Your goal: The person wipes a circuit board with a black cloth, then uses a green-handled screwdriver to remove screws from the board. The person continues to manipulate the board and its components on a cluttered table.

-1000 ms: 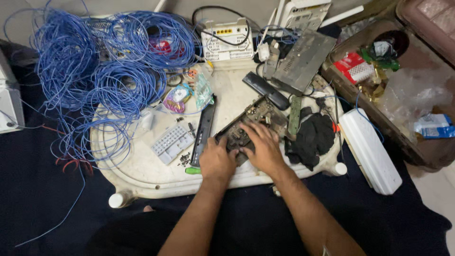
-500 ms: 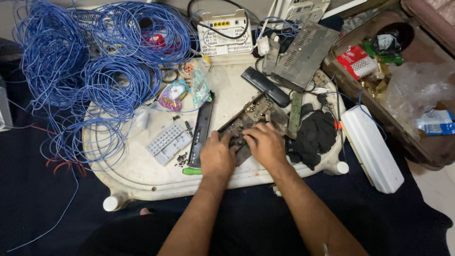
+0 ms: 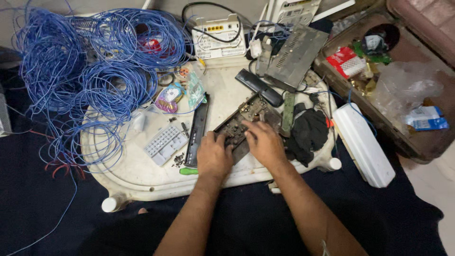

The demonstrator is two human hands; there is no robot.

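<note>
A dark, dusty circuit board (image 3: pixel 242 119) lies tilted on a white plastic board (image 3: pixel 142 175). My left hand (image 3: pixel 214 154) rests on the circuit board's near left corner, fingers curled over its edge. My right hand (image 3: pixel 265 142) lies on its near right part, fingers pressing down on it. A long black plastic casing strip (image 3: pixel 197 130) lies just left of my left hand, with a green-handled tool (image 3: pixel 188 171) at its near end. A grey keypad piece (image 3: pixel 165 142) and several small screws lie further left.
Big coils of blue wire (image 3: pixel 80 76) cover the left. A white router (image 3: pixel 219 37), a black remote (image 3: pixel 259 87), a grey metal cover (image 3: pixel 296 57) and black cloth (image 3: pixel 308 130) lie behind and right. A white oblong casing (image 3: pixel 362 144) and a brown box of clutter (image 3: pixel 379 71) stand right.
Both hands stay on the circuit board and have slid slightly toward me along it; the view has shifted a little.
</note>
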